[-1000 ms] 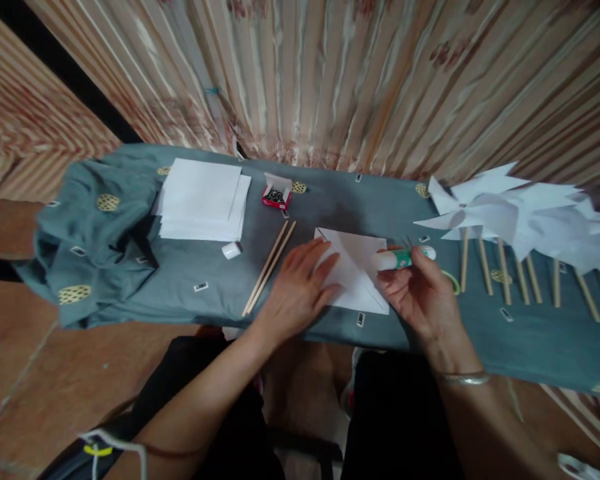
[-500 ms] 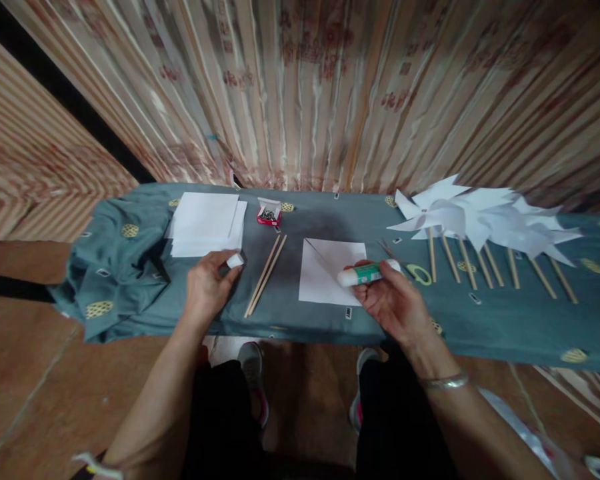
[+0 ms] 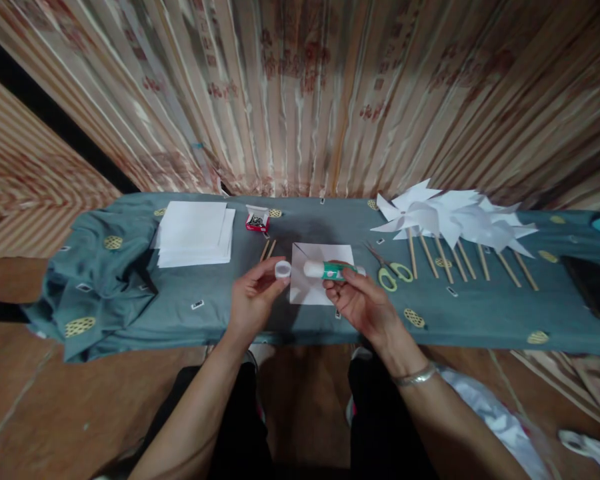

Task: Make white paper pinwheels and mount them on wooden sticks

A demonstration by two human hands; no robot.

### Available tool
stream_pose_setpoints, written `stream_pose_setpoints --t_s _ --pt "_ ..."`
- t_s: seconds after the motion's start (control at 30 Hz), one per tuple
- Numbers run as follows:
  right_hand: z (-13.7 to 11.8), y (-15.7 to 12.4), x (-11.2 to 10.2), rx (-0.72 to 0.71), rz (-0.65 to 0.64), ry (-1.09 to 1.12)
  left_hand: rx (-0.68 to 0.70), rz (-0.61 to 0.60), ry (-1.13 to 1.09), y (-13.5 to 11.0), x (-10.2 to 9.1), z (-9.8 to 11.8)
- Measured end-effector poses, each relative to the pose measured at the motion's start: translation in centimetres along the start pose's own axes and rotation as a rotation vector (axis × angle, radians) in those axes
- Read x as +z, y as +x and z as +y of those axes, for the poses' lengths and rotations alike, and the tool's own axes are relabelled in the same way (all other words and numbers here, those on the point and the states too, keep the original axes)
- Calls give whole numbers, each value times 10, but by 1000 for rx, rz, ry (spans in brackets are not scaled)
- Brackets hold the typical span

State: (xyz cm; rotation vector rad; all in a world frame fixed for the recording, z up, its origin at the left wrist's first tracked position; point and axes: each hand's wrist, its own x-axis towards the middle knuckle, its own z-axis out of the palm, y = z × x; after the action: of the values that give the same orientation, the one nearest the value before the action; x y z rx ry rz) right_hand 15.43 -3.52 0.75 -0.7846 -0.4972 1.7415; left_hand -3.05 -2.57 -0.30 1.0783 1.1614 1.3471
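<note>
Between thumb and fingers, my left hand [image 3: 253, 299] pinches a white cap [image 3: 283, 269], its hollow end turned toward the right. My right hand [image 3: 363, 300] grips a green and white glue stick [image 3: 325, 270], uncapped, with its white end pointing left at the cap. A small gap separates cap and glue stick. Beneath them lies a square sheet of white paper [image 3: 307, 295] with a dark line running in from its upper left corner. Two wooden sticks [image 3: 268, 249] are partly hidden behind my left hand. Green-handled scissors [image 3: 391, 272] rest right of the sheet.
A stack of white paper [image 3: 193, 233] lies at the left, with a small red box of metal pins [image 3: 257, 219] beside it. Several paper pinwheels [image 3: 450, 213] on sticks overlap at the right. A dark phone [image 3: 593, 287] lies farther right on the green cloth [image 3: 480, 313].
My left hand has moved right with the cap, over the wooden sticks and close to the glue stick. The view has shifted, bringing the phone into sight.
</note>
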Motion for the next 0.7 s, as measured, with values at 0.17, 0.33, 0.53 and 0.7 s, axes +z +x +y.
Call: stream_pose_setpoints --t_s 0.17,0.33,0.53,0.7 --pt "-1 1 -2 -60 -6 -136 188 -93 291 -3 0 -7" --pt "0 -1 -5 -48 -5 -233 252 -130 372 -3 -2 -10" --pt "-2 -3 -7 -14 13 -306 397 -177 548 -3 -6 -12" --pt "-1 -3 -7 -20 41 -386 450 -193 614 -4 -9 -12"
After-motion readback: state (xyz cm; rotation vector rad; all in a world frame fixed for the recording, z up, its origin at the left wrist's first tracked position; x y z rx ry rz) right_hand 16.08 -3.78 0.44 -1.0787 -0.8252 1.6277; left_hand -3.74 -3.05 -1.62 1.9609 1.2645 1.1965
